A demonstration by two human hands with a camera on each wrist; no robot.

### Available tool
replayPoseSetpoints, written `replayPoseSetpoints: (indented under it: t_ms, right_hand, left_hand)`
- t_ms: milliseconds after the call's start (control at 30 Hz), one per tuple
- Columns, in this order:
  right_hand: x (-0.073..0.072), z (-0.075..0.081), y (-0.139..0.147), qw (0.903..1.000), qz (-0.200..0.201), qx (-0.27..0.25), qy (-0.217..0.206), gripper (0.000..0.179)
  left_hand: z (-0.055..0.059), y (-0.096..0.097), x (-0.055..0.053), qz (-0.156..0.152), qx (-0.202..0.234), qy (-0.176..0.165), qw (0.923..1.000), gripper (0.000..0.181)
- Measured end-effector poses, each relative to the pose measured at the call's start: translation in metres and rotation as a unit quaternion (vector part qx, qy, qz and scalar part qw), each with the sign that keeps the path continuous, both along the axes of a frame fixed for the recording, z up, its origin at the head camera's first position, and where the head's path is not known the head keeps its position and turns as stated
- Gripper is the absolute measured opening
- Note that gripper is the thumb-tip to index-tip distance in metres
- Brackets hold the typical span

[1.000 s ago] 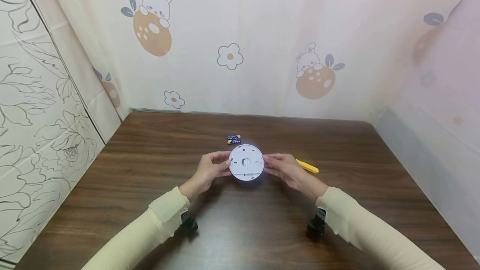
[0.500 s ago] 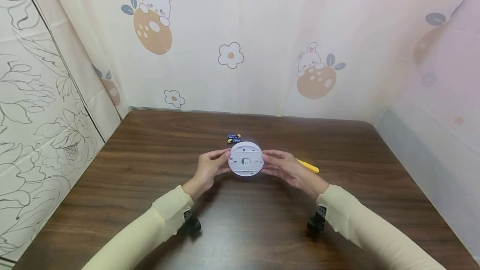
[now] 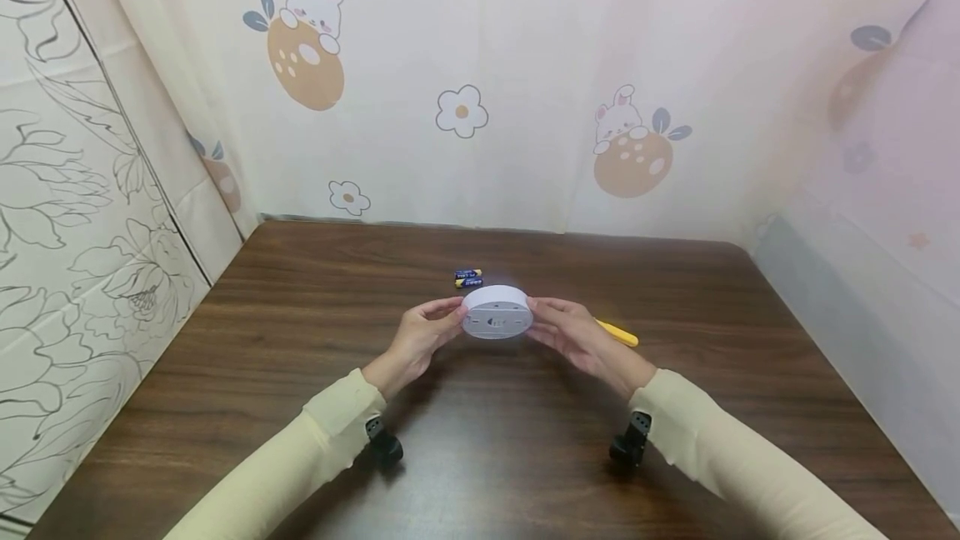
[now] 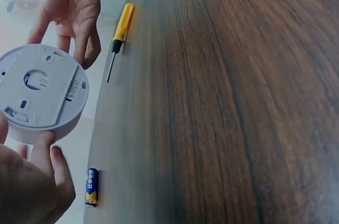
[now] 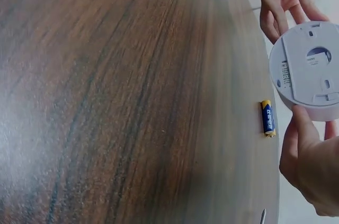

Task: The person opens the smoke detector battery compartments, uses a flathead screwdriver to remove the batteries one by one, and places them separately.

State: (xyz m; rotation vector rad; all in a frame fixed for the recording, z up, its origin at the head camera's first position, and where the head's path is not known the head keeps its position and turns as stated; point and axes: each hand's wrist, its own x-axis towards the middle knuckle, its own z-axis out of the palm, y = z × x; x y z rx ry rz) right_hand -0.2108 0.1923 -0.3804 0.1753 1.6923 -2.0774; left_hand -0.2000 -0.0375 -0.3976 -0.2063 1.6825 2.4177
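Both hands hold a round white device [image 3: 497, 320] above the table, one at each side. My left hand [image 3: 422, 335] grips its left rim, and my right hand [image 3: 576, 335] pinches the right rim. In the left wrist view its flat back shows a plate with a round central hole, small slots and a printed label [image 4: 74, 86]. The far face is turned away from the head camera and hidden. The head view has the device tilted, so its thick side wall shows along the top.
Two blue-and-yellow batteries [image 3: 468, 277] lie side by side just behind the device. A yellow-handled screwdriver [image 3: 619, 333] lies beyond the right hand, its shaft partly hidden in the head view. The brown wooden table [image 3: 495, 457] ends at a patterned curtain [image 3: 525, 90].
The device has tipped in the hands: its back, first facing the head camera nearly full on, now appears as a narrow oval with the side wall showing. Both hands still hold it.
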Motion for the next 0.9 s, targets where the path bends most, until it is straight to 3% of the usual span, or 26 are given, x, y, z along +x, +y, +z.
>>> replayPoseSetpoints:
  t_ms: [200,500,600,767,900]
  right_hand:
    - [-0.001,-0.001,0.004,0.9993,0.038,0.002,0.003,0.064]
    - [0.000,0.003,0.005,0.9961,0.072,0.050,-0.007,0.064]
    - [0.001,0.003,0.005,0.9963,0.073,0.045,0.002,0.066]
    - [0.002,0.000,0.005,0.9949,0.063,0.075,0.024,0.063]
    - [0.002,-0.004,0.004,0.9865,0.070,0.139,0.051,0.057]
  left_hand:
    - [-0.001,-0.004,0.001,-0.041,-0.058,-0.028,0.9971,0.042]
    - [-0.002,-0.008,0.003,-0.054,-0.033,-0.023,0.9977,0.042]
    - [-0.001,-0.009,0.003,-0.061,-0.059,-0.021,0.9962,0.048]
    - [-0.002,-0.010,0.003,-0.073,-0.127,0.006,0.9892,0.051]
    - [-0.002,-0.011,0.002,-0.086,-0.126,0.035,0.9877,0.051]
